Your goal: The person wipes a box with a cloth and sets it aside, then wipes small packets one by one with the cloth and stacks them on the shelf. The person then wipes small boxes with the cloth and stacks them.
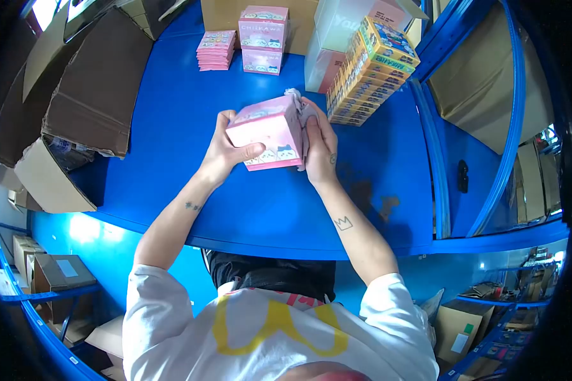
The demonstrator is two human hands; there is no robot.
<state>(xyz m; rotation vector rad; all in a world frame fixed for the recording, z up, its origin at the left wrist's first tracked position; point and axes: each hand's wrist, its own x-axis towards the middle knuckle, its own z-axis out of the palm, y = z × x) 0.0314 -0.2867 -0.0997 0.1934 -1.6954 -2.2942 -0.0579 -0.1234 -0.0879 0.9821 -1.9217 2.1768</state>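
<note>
A pink box (270,136) printed with small cartoon characters is held above the blue table, slightly tilted. My left hand (233,147) grips its left side, thumb across the front face. Against the box's right side, my right hand (321,143) presses a crumpled greyish-lilac cloth (306,120), its fingers closed round it. Part of the cloth sticks out above the box's top right corner. Farther back stand two stacked pink boxes (262,38) of similar print, beside a pile of pink packets (215,49).
A tall stack of yellow boxes (372,73) leans at the back right, by a large pale carton (337,38). Open brown cardboard boxes (92,82) line the left of the blue table (171,120). A blue metal frame (429,159) borders the right.
</note>
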